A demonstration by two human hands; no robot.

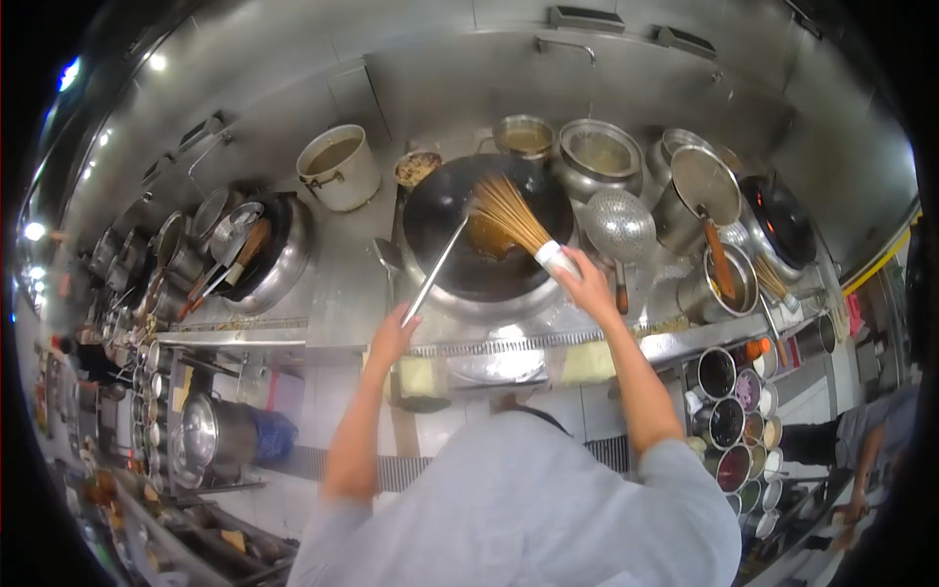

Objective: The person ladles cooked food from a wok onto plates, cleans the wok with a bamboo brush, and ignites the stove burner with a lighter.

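My left hand [392, 336] is closed around the end of a long metal handle [437, 270]. Its far end reaches into a dark wok [437, 210], where the brush bristles hide it, so its kind is unclear. With my right hand [587, 286] I grip the white-wrapped end of a bamboo wok brush [515, 217]. The brush slants up and left, its splayed bristles over the wok. Brownish liquid [492, 238] shows in the wok beneath the bristles. A metal ladle [387, 254] lies left of the wok.
A large perforated skimmer [620, 224] lies right of the wok. Behind stand a white pot [339, 168], a bowl of food [418, 167] and a strainer pot [601, 152]. Several seasoning containers [726, 423] line the right side. Another person's arm [867, 465] shows at far right.
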